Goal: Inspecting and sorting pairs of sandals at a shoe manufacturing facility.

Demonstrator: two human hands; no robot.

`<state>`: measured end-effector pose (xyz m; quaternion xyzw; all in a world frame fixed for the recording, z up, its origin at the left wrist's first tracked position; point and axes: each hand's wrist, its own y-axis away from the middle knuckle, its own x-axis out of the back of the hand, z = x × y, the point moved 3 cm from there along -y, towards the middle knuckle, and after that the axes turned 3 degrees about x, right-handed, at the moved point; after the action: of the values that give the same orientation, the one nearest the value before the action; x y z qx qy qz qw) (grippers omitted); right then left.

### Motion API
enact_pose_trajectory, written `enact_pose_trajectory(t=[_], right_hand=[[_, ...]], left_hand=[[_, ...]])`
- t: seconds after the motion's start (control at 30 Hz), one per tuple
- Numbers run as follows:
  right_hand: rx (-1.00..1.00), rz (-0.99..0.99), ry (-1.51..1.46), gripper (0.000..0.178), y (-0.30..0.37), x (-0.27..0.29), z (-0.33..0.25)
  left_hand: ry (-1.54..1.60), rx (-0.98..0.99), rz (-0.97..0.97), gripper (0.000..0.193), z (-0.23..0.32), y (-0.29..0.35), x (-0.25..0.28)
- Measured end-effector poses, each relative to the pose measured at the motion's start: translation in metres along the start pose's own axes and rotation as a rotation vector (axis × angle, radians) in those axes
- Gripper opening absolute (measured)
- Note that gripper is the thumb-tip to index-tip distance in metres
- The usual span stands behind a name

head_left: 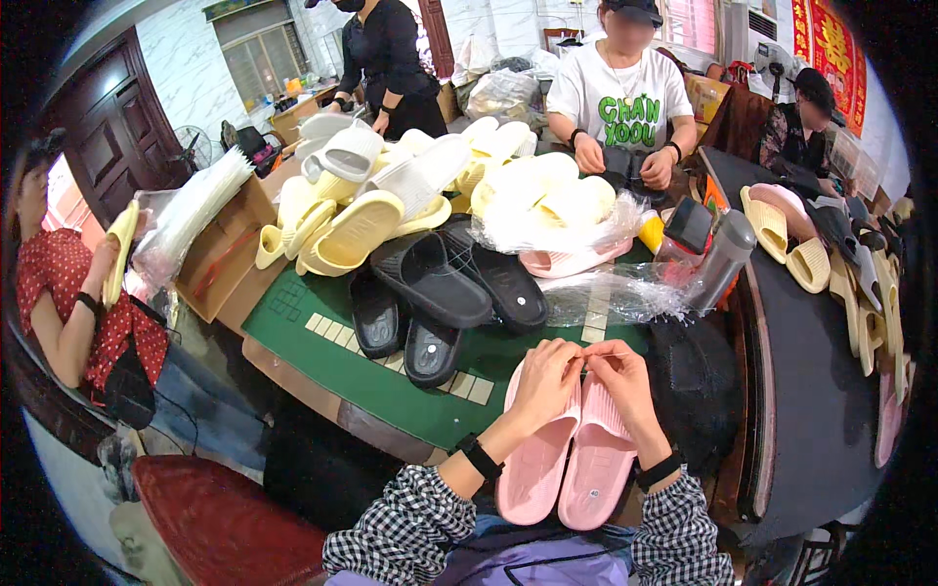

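A pair of pink slide sandals (596,477) lies side by side at the near edge of the table, toes pointing away from me. Above their straps my left hand (549,379) and my right hand (622,381) meet, fingertips pinched together. Whatever sits between the fingertips is too small to make out. Just beyond, to the left, black slide sandals (430,278) rest in a loose pile on the green table mat (283,317). Clear plastic wrap (611,293) lies in front of my hands.
Pale yellow slides (352,234) and grey slides (410,176) are heaped at the back. A grey bottle (723,259) stands to the right. More slides (782,230) cover a dark conveyor belt (811,391). A cardboard box (230,244) is left. Several people work around the table.
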<state>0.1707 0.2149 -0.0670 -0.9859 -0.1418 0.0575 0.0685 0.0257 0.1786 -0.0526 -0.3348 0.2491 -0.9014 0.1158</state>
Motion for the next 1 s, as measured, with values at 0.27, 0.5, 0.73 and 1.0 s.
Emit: enact_pose_trajectory(t=[0.27, 0.5, 0.73, 1.0], right_hand=[[0.018, 0.002, -0.03, 0.011, 0.0, 0.0, -0.002], [0.105, 0.156, -0.136, 0.01, 0.002, 0.009, -0.002], [0.088, 0.073, -0.09, 0.012, 0.0, 0.003, -0.001], [0.034, 0.061, -0.052, 0.012, 0.002, 0.004, 0.003]], left_hand=[[0.034, 0.021, -0.024, 0.006, -0.001, 0.0, 0.0], [0.021, 0.056, -0.011, 0.007, -0.003, 0.002, -0.002], [0.0, 0.041, -0.016, 0.007, -0.004, 0.001, -0.002], [0.036, 0.018, -0.016, 0.006, -0.002, 0.003, -0.002]])
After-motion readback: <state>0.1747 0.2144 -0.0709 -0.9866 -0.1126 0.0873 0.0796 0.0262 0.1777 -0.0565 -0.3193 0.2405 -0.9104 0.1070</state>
